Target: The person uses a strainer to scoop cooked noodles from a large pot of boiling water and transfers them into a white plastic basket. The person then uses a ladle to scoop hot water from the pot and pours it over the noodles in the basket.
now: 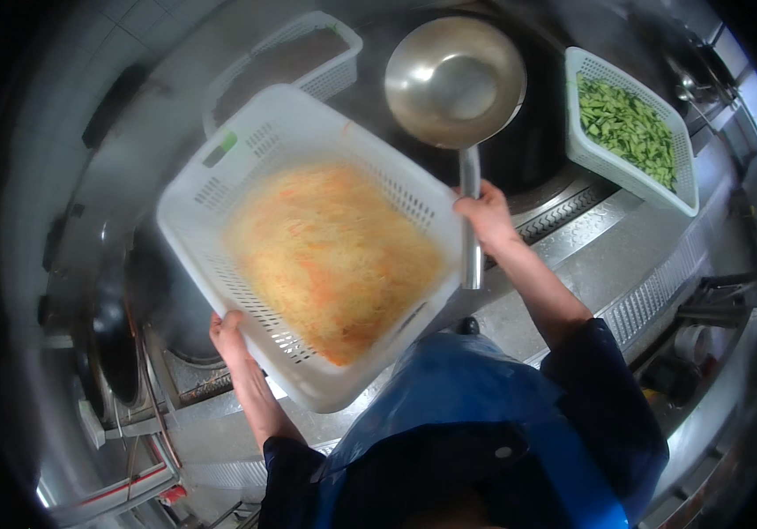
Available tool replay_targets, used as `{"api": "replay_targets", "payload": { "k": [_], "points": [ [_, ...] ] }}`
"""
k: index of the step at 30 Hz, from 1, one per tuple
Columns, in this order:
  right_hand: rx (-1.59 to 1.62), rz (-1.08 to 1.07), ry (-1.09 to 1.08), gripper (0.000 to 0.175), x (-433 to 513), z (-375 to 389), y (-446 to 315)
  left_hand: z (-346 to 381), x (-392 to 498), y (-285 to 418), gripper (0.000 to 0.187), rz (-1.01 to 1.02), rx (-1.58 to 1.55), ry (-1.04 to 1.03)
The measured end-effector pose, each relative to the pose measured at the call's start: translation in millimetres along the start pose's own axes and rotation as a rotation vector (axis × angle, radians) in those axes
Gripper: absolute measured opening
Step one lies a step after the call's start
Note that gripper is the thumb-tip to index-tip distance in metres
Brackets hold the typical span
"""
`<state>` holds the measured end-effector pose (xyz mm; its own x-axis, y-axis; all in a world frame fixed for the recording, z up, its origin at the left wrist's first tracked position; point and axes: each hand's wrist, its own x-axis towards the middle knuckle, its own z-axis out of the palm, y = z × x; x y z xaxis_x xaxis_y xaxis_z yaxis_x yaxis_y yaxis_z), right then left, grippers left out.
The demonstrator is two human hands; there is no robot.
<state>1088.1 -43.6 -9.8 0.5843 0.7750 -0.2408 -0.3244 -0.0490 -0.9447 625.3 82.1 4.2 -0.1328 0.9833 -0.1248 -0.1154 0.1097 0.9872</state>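
My left hand point(227, 334) grips the left rim of a white perforated plastic basket point(305, 122), which is tilted in the air before me. Inside lies a blurred heap of pale yellow and orange shreds point(338, 258). On the opposite rim, my right hand point(489, 215) holds the basket, its fingers partly hidden. The tubular handle of a large steel scoop point(455, 82) crosses at that hand; whether the hand also grips the handle is unclear. The scoop's round bowl sits over a dark wok area point(547, 125) beyond the basket.
Cut green vegetable pieces point(626, 129) fill a second white basket point(662, 192) at the right. A third basket point(329, 82) stands behind the held one. A steel counter point(590, 248) runs along the front. Steam hangs by a wok point(186, 311) at the left.
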Motion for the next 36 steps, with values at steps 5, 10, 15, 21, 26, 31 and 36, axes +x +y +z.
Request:
{"api": "replay_targets", "payload": {
  "k": [5, 10, 15, 21, 26, 31, 36],
  "points": [
    [0.202, 0.199, -0.02, 0.038, 9, 7, 51, -15, 42, 6, 0.029, 0.053, 0.098, -0.051],
    [0.11, 0.099, -0.194, 0.026, 54, -25, 58, -31, 52, -14, 0.024, 0.07, 0.145, -0.044],
    [0.128, 0.104, -0.356, 0.029, 103, -123, 18, -18, 43, -22, 0.03, 0.055, 0.408, 0.094],
    [0.152, 0.228, -0.061, 0.01, 253, -177, 2, -3, 37, -15, 0.032, 0.096, 0.471, 0.014],
    [-0.509, 0.308, 0.231, 0.026, 346, -234, 51, -15, 42, -19, 0.033, 0.138, 0.95, 0.247],
    [-0.812, 0.336, 0.301, 0.04, 419, -277, 102, -29, 37, -18, 0.03, 0.16, 0.975, 0.271],
    [-0.205, 0.482, 0.063, 0.016, 388, -265, 178, 10, 25, -10, 0.024, 0.066, 0.931, 0.396]
  ]
}}
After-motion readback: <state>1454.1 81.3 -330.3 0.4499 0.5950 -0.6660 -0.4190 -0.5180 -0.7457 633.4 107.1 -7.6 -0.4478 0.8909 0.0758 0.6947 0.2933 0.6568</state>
